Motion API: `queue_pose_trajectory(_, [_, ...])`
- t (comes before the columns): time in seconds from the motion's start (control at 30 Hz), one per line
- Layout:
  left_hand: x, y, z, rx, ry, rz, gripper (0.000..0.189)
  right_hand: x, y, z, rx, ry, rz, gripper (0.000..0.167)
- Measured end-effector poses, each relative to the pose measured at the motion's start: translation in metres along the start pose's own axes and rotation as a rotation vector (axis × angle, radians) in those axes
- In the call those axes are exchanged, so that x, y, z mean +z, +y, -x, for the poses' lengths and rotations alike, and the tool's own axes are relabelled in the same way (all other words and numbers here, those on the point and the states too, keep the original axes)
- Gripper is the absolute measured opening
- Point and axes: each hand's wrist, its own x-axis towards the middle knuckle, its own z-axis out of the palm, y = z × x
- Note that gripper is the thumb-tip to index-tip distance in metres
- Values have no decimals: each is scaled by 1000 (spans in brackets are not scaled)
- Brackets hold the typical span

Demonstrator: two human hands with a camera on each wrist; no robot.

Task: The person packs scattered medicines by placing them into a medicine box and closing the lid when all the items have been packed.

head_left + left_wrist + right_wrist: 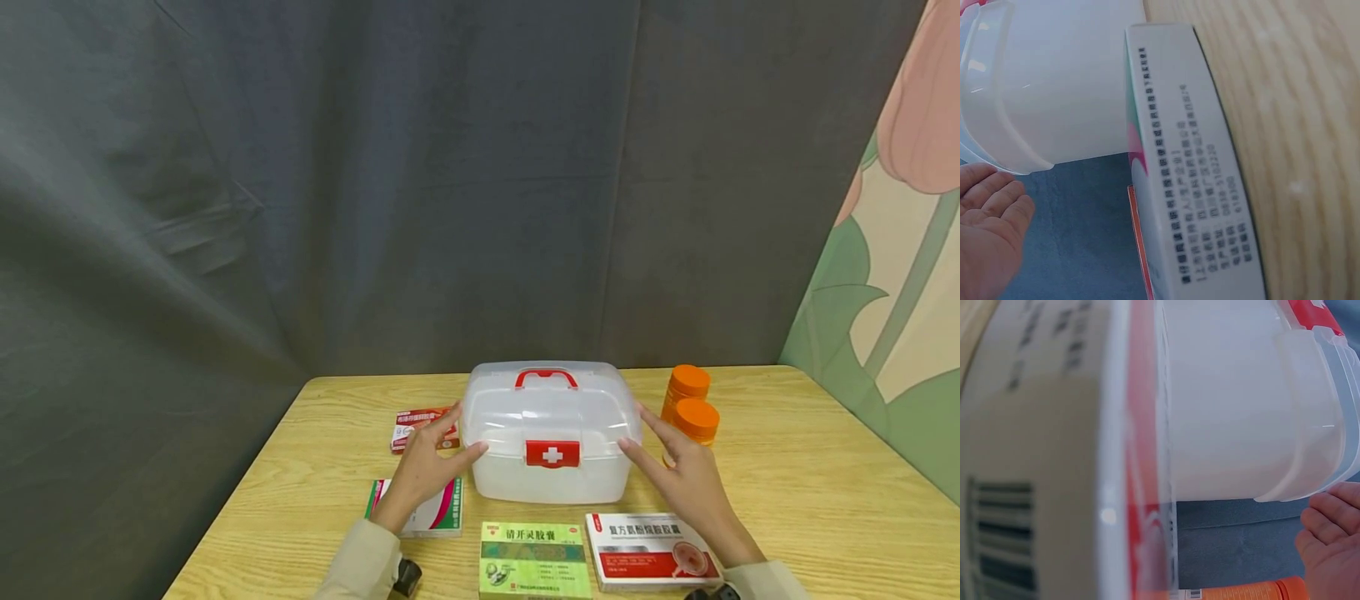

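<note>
A translucent white first-aid box stands on the table, its lid down. It has a red handle on top and a red latch with a white cross in front. At its left end is my left hand, thumb toward the front corner and fingers along the side. My right hand mirrors this at the other end. Both wrist views show the fingers fairly straight beside the lid's rim, touching or very near it; the exact contact cannot be told.
Behind the left hand lies a red-and-white medicine box; a green, white and magenta box is below it. Nearer lie a green box and a red-and-white box. Two orange-capped bottles stand at right. A dark curtain hangs behind.
</note>
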Motion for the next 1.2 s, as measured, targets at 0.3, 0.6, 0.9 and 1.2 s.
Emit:
queue_pose_trajectory(0.3, [0,0,-2,-14,11,10,79,0,-1,-2,-1,29,-3,57])
queue_pose_trajectory(0.6, [-2,3,-5,-30,23,40,77,-2,-4,-6,20,24,25,58])
queue_pose_trajectory(0.9, [-1,3,-6,-13,54,40,74,-1,-4,-6,2,32,3,57])
queue_pose_trajectory(1.2, [1,1,-6,17,72,89,69,1,-6,-7,21,38,-69,57])
